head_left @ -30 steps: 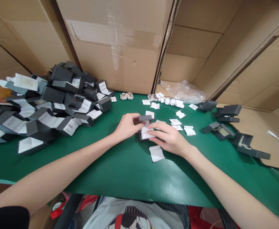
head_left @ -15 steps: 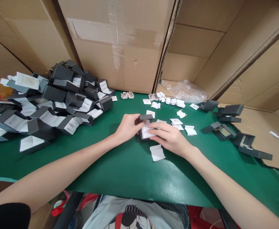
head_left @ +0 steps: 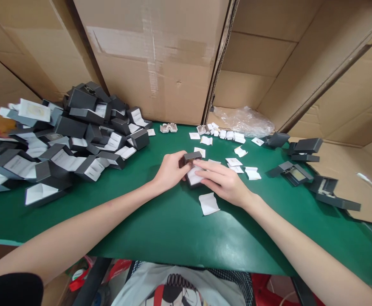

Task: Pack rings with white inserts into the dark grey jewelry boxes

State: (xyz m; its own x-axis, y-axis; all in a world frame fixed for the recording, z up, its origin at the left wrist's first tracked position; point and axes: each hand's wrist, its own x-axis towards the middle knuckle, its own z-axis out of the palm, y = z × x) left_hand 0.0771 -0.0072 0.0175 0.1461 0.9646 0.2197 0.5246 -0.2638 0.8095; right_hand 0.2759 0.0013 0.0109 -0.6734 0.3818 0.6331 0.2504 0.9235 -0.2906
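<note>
A small dark grey hinged box (head_left: 193, 158) stands open on the green table (head_left: 160, 221) at mid-table. My left hand (head_left: 170, 171) is wrapped round its left side. The fingers of my right hand (head_left: 224, 182) press on the white insert (head_left: 195, 175) lying in the box's base. A loose white insert (head_left: 208, 204) rests on the table just under my right wrist.
A big heap of open grey boxes (head_left: 61, 140) fills the left side. Several white inserts (head_left: 233, 163) lie scattered behind my hands. More open grey boxes (head_left: 303, 170) sit at the right. Cardboard cartons (head_left: 160, 59) wall the back, with crumpled clear plastic (head_left: 243, 121) beside them.
My right fingers have slid a little left and flatter over the white insert in the box. My left hand keeps its hold; the box has barely shifted.
</note>
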